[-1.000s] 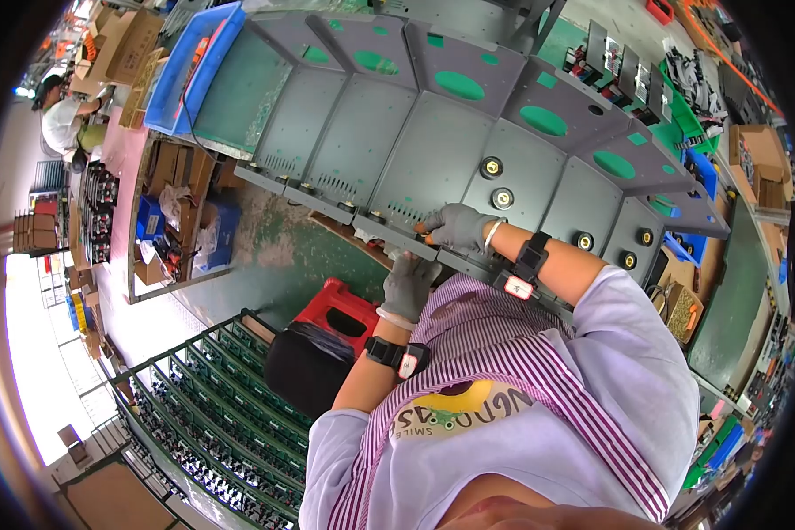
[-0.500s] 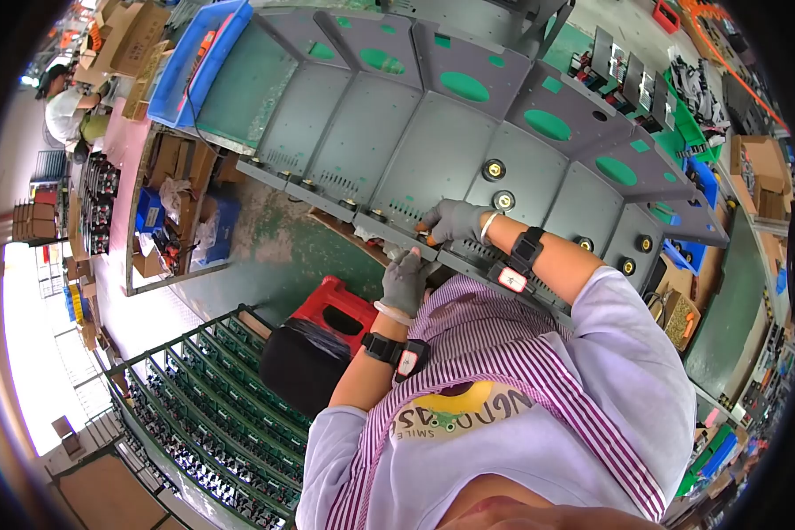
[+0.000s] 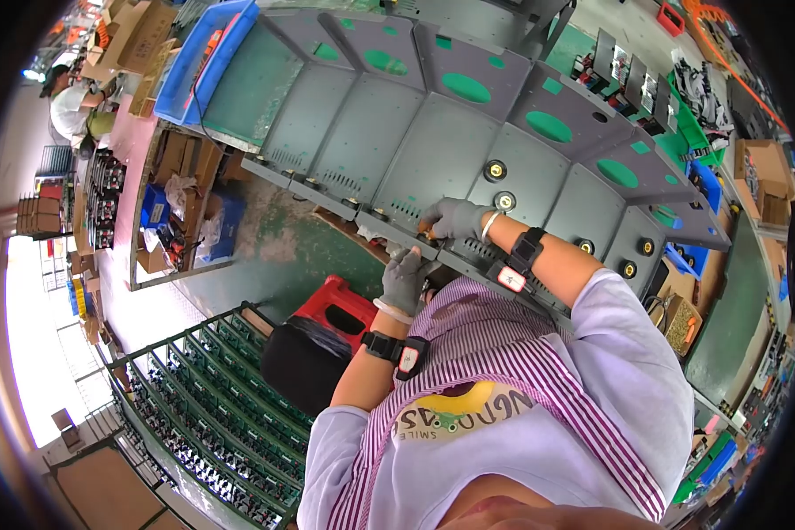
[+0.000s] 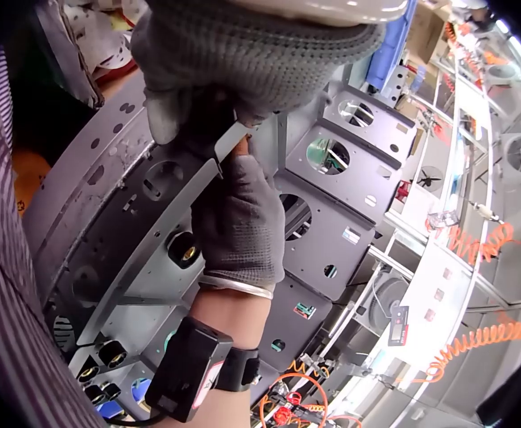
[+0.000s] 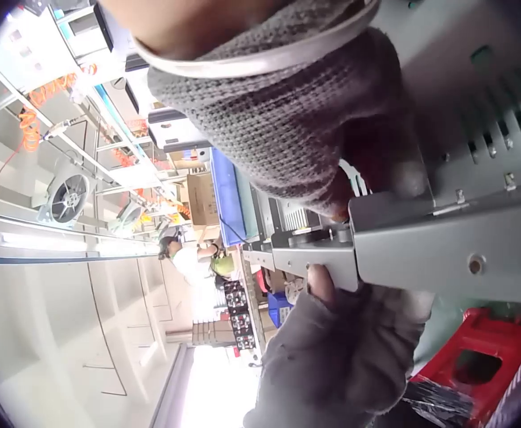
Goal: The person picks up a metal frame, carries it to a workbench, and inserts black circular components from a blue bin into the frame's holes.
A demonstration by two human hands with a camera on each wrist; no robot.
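Note:
A large grey sheet-metal housing lies with its inside upward, black round fittings with brass-coloured centres fixed in its panels. Both hands wear grey gloves with bare fingertips and meet at the flange along its near edge. My left hand is on the outer side, curled round a dark part that is mostly hidden, its thumb against the flange. On the inner side my right hand has fingers bent down to the flange, close above the left. I cannot tell what the right fingertips hold.
A blue bin stands at the far left of the bench. Below left are a red stool and a green rack of parts. Dark boxed units sit beyond the housing. Another person works at far left.
The head view has shifted slightly. Both hands stay at the same place on the flange, with only small finger movements; the left thumb now shows more plainly against the edge.

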